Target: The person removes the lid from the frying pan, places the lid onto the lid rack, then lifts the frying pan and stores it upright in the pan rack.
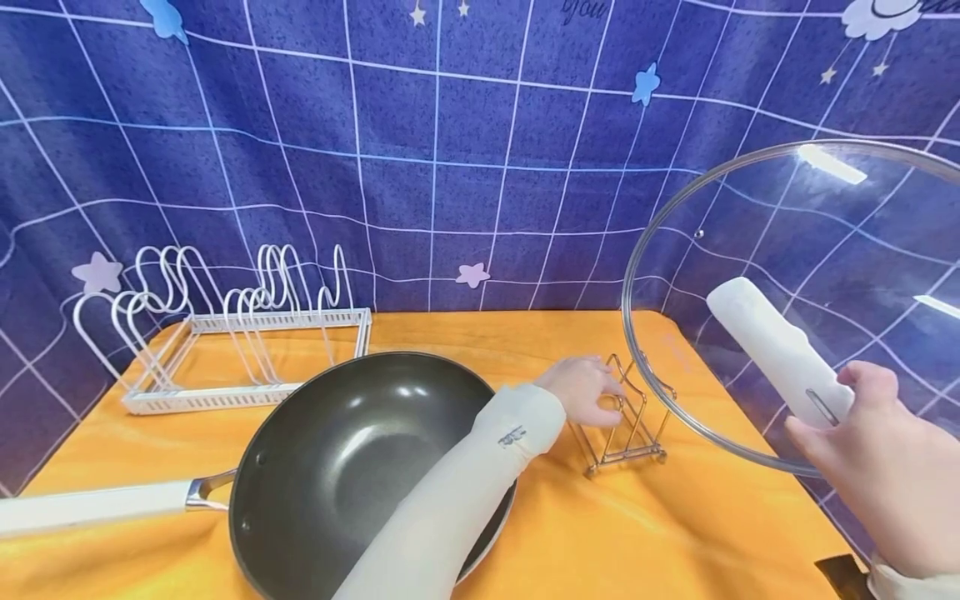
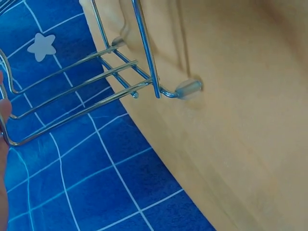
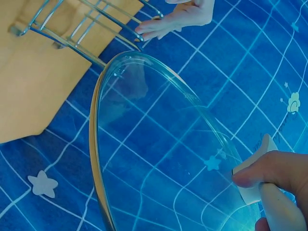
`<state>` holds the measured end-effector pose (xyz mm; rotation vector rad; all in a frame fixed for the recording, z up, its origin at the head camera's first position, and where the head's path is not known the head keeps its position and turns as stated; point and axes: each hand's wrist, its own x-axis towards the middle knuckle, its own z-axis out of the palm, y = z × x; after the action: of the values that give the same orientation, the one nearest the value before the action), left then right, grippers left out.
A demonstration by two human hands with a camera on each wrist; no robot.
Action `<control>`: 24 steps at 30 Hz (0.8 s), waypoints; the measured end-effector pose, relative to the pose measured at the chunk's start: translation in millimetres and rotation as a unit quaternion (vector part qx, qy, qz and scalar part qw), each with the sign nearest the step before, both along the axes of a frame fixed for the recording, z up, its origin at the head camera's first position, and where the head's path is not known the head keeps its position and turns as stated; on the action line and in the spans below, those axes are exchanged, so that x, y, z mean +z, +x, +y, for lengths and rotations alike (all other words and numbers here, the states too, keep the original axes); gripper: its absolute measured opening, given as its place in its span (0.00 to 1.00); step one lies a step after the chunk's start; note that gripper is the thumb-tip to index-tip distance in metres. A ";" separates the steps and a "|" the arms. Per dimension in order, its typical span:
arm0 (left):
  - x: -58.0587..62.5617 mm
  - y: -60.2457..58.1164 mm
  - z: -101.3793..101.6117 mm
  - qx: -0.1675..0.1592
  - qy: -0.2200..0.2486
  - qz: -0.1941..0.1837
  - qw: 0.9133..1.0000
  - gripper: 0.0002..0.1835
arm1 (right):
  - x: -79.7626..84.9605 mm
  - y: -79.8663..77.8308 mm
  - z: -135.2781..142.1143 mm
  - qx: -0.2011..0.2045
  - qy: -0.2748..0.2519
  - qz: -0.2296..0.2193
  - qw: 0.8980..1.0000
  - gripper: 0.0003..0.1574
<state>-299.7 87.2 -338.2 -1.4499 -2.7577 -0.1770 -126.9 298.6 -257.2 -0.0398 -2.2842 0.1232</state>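
Observation:
My right hand [image 1: 896, 462] grips the white handle [image 1: 772, 342] of a large glass lid [image 1: 787, 225] with a metal rim. The lid is tilted on edge in the air over the right side of the table. With its fingers on the top wires, my left hand [image 1: 583, 390] holds a small metal wire lid rack [image 1: 630, 454]. In the right wrist view, the lid's edge comes close to the rack [image 3: 72, 45]; whether they touch I cannot tell. Only fingertips [image 2: 5, 108] of the left hand show in the left wrist view.
A dark wok [image 1: 360, 500] with a white handle [image 1: 97, 507] lies under my left forearm. Behind it, to the left, stands a white dish rack [image 1: 210, 402]. An orange cloth [image 1: 600, 533] covers the table, and a blue patterned curtain [image 1: 480, 192] hangs along the back.

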 end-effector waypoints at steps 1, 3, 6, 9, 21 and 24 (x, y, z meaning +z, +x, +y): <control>-0.6 0.0 0.3 0.002 -0.002 -0.002 1.000 0.24 | 0.2 0.1 -0.6 -0.009 -0.005 -0.018 1.000 0.42; -1.7 -0.2 0.9 0.003 -0.005 0.001 1.000 0.24 | -0.3 -0.2 -1.9 -0.021 -0.009 -0.037 0.999 0.39; -2.7 -0.4 1.7 -0.001 -0.011 0.014 1.000 0.23 | -2.2 -0.6 -2.6 -0.039 -0.017 -0.064 0.997 0.40; -2.6 -0.7 1.9 -0.009 -0.020 0.018 1.000 0.24 | -6.1 -2.7 -1.1 -0.036 -0.003 -0.053 0.998 0.39; -2.7 -1.1 0.3 0.001 0.003 0.024 1.000 0.22 | -17.1 -12.3 9.6 -0.020 0.008 -0.071 0.997 0.39; -0.4 -0.1 0.1 0.003 -0.008 0.025 1.000 0.22 | -21.5 -15.4 10.1 -0.013 0.008 -0.074 0.997 0.38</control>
<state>-299.8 87.3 -338.6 -1.4281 -2.7305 -0.1171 -142.2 308.7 -278.7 -0.0720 -2.4307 0.0922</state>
